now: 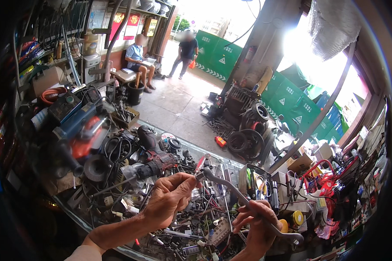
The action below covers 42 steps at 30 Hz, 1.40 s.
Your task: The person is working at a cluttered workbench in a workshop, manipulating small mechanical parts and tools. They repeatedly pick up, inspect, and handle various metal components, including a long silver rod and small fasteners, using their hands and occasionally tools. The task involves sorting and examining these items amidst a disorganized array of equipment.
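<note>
My left hand [172, 195] is closed in a pinch on a small metal fitting [200, 176] at the upper end of a bent grey metal bar [233, 189]. The bar slants down to the right, with a crook at its lower end. My right hand [257, 226] has its fingers wrapped round its lower part. Below both hands lies a dense spread of bolts, tools, connectors and small parts [191, 235] on the bench. A red-and-black power drill [154, 158] lies left of my left hand.
Blurred power tools and cables [82, 135] crowd the left. Toolboxes [248, 180] and yellow-lidded jars [297, 217] sit right. Tyres [252, 141] are piled beyond the bench. A seated person [135, 61] and a standing person [187, 52] are near the doorway; green hoarding [211, 56] stands outside.
</note>
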Each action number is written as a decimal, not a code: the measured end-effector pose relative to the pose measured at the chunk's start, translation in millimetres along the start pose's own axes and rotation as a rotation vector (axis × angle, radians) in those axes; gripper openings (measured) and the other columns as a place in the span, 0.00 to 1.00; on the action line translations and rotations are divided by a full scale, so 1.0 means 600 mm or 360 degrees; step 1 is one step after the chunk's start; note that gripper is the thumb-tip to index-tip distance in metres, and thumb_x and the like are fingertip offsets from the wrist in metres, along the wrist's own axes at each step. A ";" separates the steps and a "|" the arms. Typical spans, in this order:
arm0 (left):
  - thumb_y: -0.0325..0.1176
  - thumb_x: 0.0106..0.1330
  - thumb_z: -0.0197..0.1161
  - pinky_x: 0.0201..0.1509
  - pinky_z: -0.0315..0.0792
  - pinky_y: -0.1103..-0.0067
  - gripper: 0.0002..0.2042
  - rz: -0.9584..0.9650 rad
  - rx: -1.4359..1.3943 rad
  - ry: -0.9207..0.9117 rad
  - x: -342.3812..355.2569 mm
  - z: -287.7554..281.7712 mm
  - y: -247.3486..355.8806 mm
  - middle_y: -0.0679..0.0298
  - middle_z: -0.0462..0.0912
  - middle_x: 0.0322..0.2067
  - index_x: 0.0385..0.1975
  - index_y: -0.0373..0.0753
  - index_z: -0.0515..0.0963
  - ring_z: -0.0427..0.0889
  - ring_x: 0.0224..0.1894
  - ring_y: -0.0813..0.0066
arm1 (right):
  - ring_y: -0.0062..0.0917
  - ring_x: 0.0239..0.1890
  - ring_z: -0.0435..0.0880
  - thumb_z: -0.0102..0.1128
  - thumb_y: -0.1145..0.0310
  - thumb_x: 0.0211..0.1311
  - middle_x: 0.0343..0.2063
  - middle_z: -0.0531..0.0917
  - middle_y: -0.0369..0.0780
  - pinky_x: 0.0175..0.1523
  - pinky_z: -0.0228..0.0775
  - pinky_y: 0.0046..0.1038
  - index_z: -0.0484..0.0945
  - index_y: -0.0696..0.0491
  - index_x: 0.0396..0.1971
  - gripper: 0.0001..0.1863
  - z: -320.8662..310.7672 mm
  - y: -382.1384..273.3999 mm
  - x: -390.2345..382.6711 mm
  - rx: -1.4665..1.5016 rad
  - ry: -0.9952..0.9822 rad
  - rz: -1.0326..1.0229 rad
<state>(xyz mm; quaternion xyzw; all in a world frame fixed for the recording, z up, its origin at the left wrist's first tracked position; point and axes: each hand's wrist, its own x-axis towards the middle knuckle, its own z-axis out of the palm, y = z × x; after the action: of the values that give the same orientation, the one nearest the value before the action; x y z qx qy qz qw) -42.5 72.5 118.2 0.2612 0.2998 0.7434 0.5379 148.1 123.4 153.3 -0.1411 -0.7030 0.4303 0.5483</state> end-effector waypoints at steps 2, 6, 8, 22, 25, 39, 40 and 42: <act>0.35 0.65 0.56 0.14 0.47 0.87 0.10 0.0018 0.0045 0.0034 0.000 0.000 0.000 0.75 0.62 0.13 0.31 0.33 0.76 0.54 0.13 0.91 | 0.31 0.18 0.78 0.48 0.69 0.58 0.30 0.74 0.54 0.15 0.71 0.21 0.71 0.68 0.44 0.19 0.001 -0.002 0.000 -0.0066 -0.0066 -0.0037; 0.33 0.64 0.57 0.15 0.47 0.88 0.09 0.0217 0.0251 0.0108 0.005 0.004 -0.009 0.76 0.62 0.14 0.32 0.33 0.76 0.54 0.14 0.91 | 0.31 0.19 0.78 0.47 0.69 0.60 0.32 0.73 0.54 0.17 0.72 0.22 0.70 0.69 0.45 0.19 -0.002 -0.001 0.000 -0.0055 -0.0162 -0.0009; 0.32 0.63 0.58 0.15 0.46 0.88 0.08 0.0219 0.0235 0.0151 0.004 0.005 -0.007 0.76 0.62 0.14 0.32 0.33 0.77 0.54 0.14 0.91 | 0.26 0.17 0.75 0.45 0.67 0.63 0.31 0.73 0.49 0.16 0.68 0.20 0.69 0.67 0.47 0.19 -0.002 0.001 0.002 -0.0106 -0.0228 0.0007; 0.36 0.66 0.53 0.15 0.44 0.86 0.11 -0.0067 -0.0515 -0.0115 0.007 -0.016 0.019 0.77 0.57 0.10 0.35 0.35 0.77 0.49 0.11 0.89 | 0.22 0.13 0.72 0.47 0.62 0.65 0.30 0.78 0.45 0.16 0.64 0.18 0.64 0.61 0.53 0.22 0.027 0.018 0.005 0.1014 0.0001 0.0765; 0.35 0.66 0.53 0.14 0.45 0.86 0.11 -0.0059 -0.0446 -0.0477 0.009 -0.037 0.029 0.77 0.58 0.11 0.38 0.34 0.77 0.51 0.12 0.89 | 0.19 0.13 0.69 0.42 0.62 0.67 0.28 0.76 0.42 0.15 0.59 0.17 0.69 0.61 0.49 0.19 0.025 0.058 0.007 0.1777 0.0428 0.1196; 0.35 0.62 0.52 0.27 0.70 0.68 0.11 0.0151 0.2387 -0.0902 -0.009 -0.006 -0.004 0.55 0.76 0.17 0.30 0.35 0.78 0.77 0.20 0.61 | 0.16 0.06 0.64 0.49 0.64 0.62 0.10 0.70 0.35 0.09 0.53 0.17 0.73 0.59 0.31 0.12 -0.046 0.081 0.043 -0.0059 0.0143 0.0926; 0.36 0.62 0.52 0.26 0.70 0.68 0.11 0.0204 0.2427 -0.0731 -0.004 -0.021 -0.028 0.55 0.76 0.17 0.28 0.36 0.78 0.77 0.21 0.59 | 0.16 0.07 0.64 0.49 0.64 0.62 0.10 0.70 0.35 0.09 0.53 0.18 0.73 0.58 0.32 0.12 -0.041 0.080 0.041 -0.0157 0.0193 0.0858; 0.36 0.61 0.53 0.24 0.70 0.69 0.10 0.0323 0.2453 -0.0432 0.012 -0.040 -0.045 0.56 0.76 0.16 0.25 0.38 0.77 0.77 0.20 0.59 | 0.16 0.09 0.66 0.48 0.62 0.63 0.12 0.73 0.35 0.12 0.54 0.17 0.75 0.58 0.34 0.14 -0.034 0.076 0.036 -0.0320 0.0253 0.0834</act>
<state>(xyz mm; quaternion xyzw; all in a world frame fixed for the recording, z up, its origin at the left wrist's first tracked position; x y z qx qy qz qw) -44.5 81.9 82.6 0.6749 0.6370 0.3331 0.1665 146.2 173.8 133.2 -0.4048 -0.6366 0.4732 0.4550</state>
